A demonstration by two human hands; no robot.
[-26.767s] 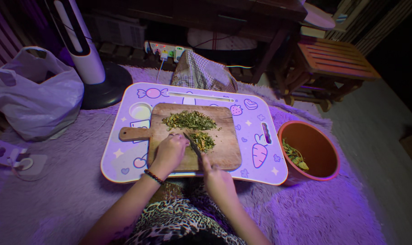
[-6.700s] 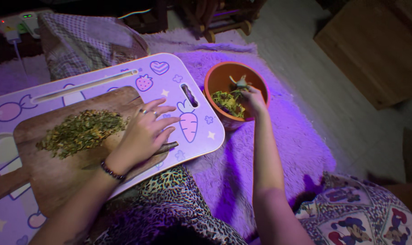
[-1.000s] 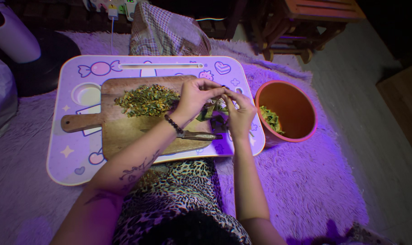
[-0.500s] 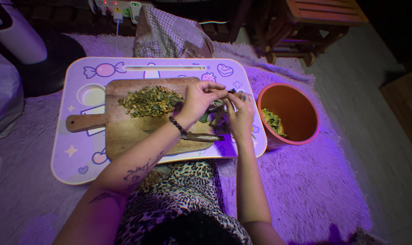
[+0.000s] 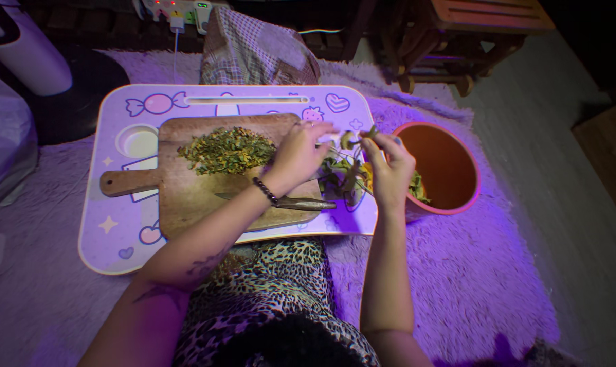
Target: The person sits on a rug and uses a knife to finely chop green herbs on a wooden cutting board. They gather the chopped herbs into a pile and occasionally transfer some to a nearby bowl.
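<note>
Head view: both hands [image 5: 301, 155] pinch leafy stems [image 5: 344, 173] (lilac tray [image 5: 111, 224] beneath).

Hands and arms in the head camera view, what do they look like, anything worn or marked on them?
Both arms are bare, with no sleeves. The left hand has a dark beaded bracelet at the wrist and a ring on one finger. The left forearm carries dark tattoo markings. The right hand shows no bracelet.
</note>
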